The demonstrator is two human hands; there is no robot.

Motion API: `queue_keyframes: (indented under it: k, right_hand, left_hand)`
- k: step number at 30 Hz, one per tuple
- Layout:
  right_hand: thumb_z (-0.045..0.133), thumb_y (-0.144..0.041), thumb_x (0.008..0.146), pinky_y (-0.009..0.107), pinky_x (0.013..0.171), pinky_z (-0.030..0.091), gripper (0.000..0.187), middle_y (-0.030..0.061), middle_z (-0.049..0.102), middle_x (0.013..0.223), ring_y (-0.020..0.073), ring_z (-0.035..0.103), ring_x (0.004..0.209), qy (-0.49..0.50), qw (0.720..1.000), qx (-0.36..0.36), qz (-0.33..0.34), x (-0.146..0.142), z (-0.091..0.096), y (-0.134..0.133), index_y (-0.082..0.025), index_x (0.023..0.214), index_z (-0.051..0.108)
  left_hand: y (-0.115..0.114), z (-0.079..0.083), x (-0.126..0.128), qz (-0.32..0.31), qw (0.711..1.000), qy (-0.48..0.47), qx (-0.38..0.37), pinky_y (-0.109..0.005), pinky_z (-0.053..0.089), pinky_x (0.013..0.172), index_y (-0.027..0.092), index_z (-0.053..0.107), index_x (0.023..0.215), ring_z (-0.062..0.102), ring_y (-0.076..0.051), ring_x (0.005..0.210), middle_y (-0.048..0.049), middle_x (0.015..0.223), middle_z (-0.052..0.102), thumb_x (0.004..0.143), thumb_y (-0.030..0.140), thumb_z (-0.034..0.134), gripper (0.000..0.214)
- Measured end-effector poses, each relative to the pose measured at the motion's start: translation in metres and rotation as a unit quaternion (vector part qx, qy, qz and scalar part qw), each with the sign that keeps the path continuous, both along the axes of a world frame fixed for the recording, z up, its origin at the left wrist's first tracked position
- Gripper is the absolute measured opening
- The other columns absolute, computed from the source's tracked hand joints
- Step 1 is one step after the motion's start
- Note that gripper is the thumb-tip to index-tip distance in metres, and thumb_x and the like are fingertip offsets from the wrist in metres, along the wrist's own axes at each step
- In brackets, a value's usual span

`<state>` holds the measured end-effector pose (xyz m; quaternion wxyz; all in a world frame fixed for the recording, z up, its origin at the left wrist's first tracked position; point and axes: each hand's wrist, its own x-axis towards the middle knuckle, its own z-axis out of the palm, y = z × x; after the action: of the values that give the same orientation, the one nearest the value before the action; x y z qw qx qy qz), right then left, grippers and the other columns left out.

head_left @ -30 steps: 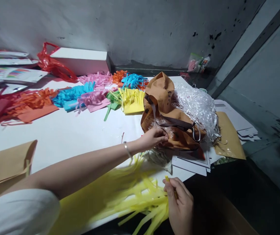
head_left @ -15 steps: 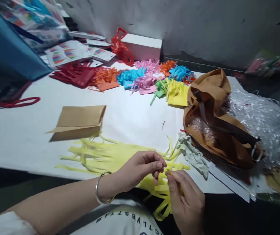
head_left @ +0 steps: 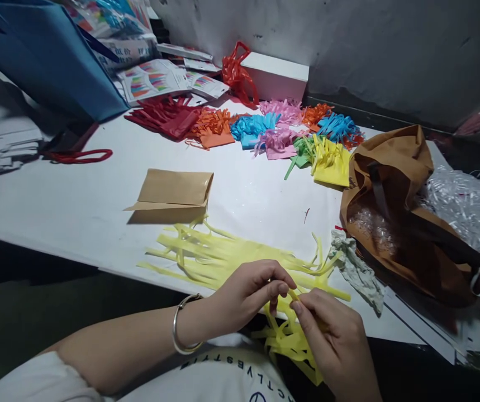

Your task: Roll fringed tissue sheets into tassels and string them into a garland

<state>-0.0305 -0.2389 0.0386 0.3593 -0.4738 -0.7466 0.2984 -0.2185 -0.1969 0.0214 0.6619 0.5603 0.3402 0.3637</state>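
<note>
Above the table's front edge, my left hand (head_left: pixel 256 290), with a silver bangle at its wrist, curls its fingers at one end of a narrow yellow strip (head_left: pixel 293 295). My right hand (head_left: pixel 336 329) pinches the same strip between thumb and fingers, close beside the left fingertips. Beneath both hands lies a pale yellow fringed sheet (head_left: pixel 227 252), cut into long strips at its ends. More yellow strips (head_left: pixel 292 340) hang down over the edge towards my lap, partly hidden by my right hand.
A folded brown paper piece (head_left: pixel 175 187) lies beyond the fringe. Colourful fringed bundles (head_left: pixel 248 131) line the back. At right are a brown fabric bag (head_left: pixel 394 139), clear shredded plastic (head_left: pixel 470 206) and a crumpled pale cloth (head_left: pixel 357 268). A blue bag (head_left: pixel 67 61) stands at left.
The view has turned left, so everything on the table appears shifted right. My hands stay together at the yellow strip, and more of it shows between the fingertips.
</note>
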Motion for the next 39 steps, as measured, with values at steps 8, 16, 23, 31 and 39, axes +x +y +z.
queue_keyframes:
  k: [8,16,23,31,39]
  right_hand:
    - [0.051,-0.018,0.097,0.023,0.058,0.039,0.019,-0.0022,0.057,0.069,0.0109,0.055,0.062,-0.022,1.0,-0.003,-0.016,-0.006,-0.003,-0.001,-0.021,0.081,0.06]
    - [0.046,-0.016,0.1,0.021,0.06,0.038,0.017,-0.0027,0.055,0.073,0.01,0.054,0.066,-0.033,0.999,0.003,0.023,-0.011,-0.009,0.0,-0.021,0.087,0.056]
    - [0.047,-0.015,0.098,0.025,0.056,0.032,0.023,-0.0032,0.046,0.065,0.0112,0.047,0.059,-0.11,0.991,0.067,0.019,-0.014,-0.011,0.001,-0.021,0.076,0.05]
    - [0.046,-0.017,0.099,0.022,0.062,0.039,0.018,-0.0021,0.059,0.075,0.0102,0.057,0.067,-0.031,0.999,0.003,-0.011,-0.016,-0.016,-0.002,-0.02,0.087,0.058]
    - [0.048,-0.019,0.099,0.022,0.063,0.041,0.019,-0.0022,0.06,0.075,0.0112,0.058,0.069,0.021,0.999,-0.038,-0.002,-0.018,-0.02,-0.005,-0.021,0.084,0.058]
  left_hand:
    - [-0.003,-0.006,-0.003,-0.003,1.0,0.018,-0.01,-0.019,0.047,0.056,0.014,0.064,0.09,0.056,-0.009,0.058,-0.0002,0.075,0.059,0.097,0.039,0.056,0.028]
    - [-0.002,-0.004,-0.008,0.015,0.989,0.113,0.099,-0.02,0.042,0.057,0.016,0.059,0.082,0.05,-0.009,0.058,0.0023,0.07,0.054,0.099,0.029,0.048,0.024]
    - [-0.006,-0.009,-0.008,0.024,0.971,0.161,0.176,-0.02,0.04,0.06,0.017,0.057,0.082,0.049,-0.011,0.063,0.0011,0.071,0.056,0.099,0.023,0.045,0.022]
    - [-0.004,-0.011,-0.009,0.049,0.978,0.102,0.175,-0.021,0.048,0.068,0.015,0.068,0.098,0.06,-0.012,0.074,-0.0036,0.084,0.066,0.093,0.017,0.056,0.013]
    - [-0.007,-0.009,-0.011,0.038,0.998,0.028,0.045,-0.018,0.049,0.056,0.014,0.07,0.085,0.059,-0.008,0.058,-0.0001,0.074,0.061,0.09,0.019,0.061,0.011]
